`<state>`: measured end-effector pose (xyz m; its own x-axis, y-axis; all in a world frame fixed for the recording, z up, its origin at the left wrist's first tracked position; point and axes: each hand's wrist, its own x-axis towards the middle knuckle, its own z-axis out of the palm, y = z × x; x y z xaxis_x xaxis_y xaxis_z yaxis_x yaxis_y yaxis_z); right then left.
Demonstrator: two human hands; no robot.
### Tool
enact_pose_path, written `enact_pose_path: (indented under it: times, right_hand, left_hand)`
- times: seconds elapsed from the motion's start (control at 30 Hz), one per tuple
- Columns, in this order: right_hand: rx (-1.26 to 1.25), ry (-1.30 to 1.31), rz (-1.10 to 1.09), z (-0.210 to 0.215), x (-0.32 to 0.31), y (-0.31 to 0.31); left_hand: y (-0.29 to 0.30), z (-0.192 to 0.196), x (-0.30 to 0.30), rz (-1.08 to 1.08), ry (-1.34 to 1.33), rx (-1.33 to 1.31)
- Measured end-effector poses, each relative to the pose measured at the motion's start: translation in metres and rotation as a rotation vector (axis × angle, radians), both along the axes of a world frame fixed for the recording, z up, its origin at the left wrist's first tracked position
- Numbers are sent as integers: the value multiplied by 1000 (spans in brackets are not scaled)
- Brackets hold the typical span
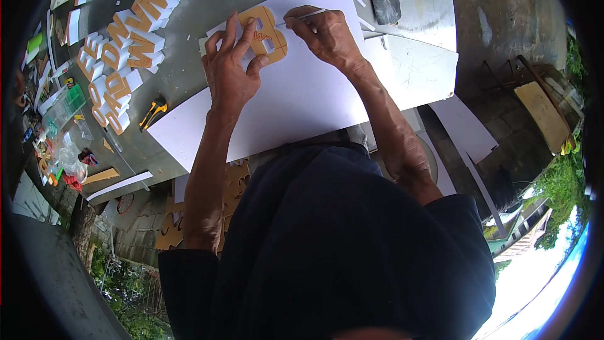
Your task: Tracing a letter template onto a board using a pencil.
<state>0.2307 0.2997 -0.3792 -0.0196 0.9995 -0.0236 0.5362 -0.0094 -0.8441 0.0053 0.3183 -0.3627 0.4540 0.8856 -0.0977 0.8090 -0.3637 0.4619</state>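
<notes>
Block letter (279, 43), tan-faced: lies on a white sheet (302, 101), under the spread fingertips of the left hand (231, 72), just left of the right hand (330, 38). On the left, splayed and palm-down, with thumb out at the lower edge. On the right, closed around a slim pale stick (313, 15), knuckles up, forearm (396, 126) slanting rightward.

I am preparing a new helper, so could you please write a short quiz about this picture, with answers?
1. Which hand spreads its fingers over the tan letter on the white sheet?
2. True or false: the right hand holds the yellow knife.
3. Most other letters stand: a) left of the sheet, b) right of it, c) on it.

Key: 1. The left hand. 2. False; it holds a thin tool. 3. a.
</notes>
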Motion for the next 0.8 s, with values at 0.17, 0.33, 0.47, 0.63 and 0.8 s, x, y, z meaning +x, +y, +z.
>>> enact_pose_path:
  times: [0.17, 0.33, 0.47, 0.63, 0.8]
  right_hand:
    - [32, 27, -13, -1, 7, 4]
    - [29, 301, -138, 0, 12, 8]
    - [-4, 273, -74, -3, 2, 17]
    - [-102, 189, -29, -9, -11, 24]
    - [-127, 265, -13, -11, -17, 27]
  left_hand:
    - [-1, -4, -2, 51, -33, 1]
    - [-4, -7, 1, 99, -137, -51]
    - [-7, -11, -1, 122, -206, -75]
    - [-7, -14, -2, 117, -217, -78]
    - [-8, -21, -9, 99, -264, -31]
